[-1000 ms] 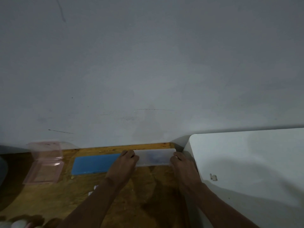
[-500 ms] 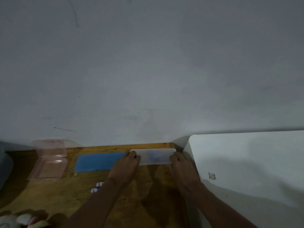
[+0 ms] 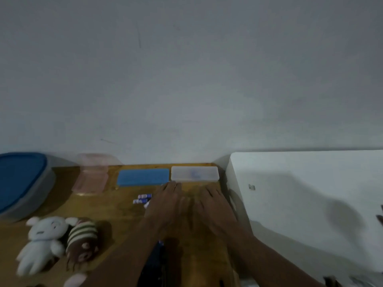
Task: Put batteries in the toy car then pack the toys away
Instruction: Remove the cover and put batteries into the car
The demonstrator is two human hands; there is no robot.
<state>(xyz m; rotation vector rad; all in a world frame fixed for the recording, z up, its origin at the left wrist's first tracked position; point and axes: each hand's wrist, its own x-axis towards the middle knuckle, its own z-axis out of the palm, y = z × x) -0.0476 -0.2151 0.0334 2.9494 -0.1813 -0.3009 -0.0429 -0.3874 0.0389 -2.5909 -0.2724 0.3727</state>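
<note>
Head cam showed both hands flat and spread on the table (image 3: 116,206), left hand (image 3: 165,206) and right hand (image 3: 215,210) holding nothing, just short of the frosted case (image 3: 194,173) by the wall. Batteries (image 3: 143,199) lay loose beside the left hand, so I'd guess they weren't in yet. Couldn't pick out the car, maybe that dark blur low down. Plush toys (image 3: 60,241) were lying out unpacked near the tub (image 3: 20,181), so most was left.

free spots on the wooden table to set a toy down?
Bare wood between the pink case, blue-lidded tub and white plush. Crowded: batteries by the left hand, right hand near the clear case.
</note>
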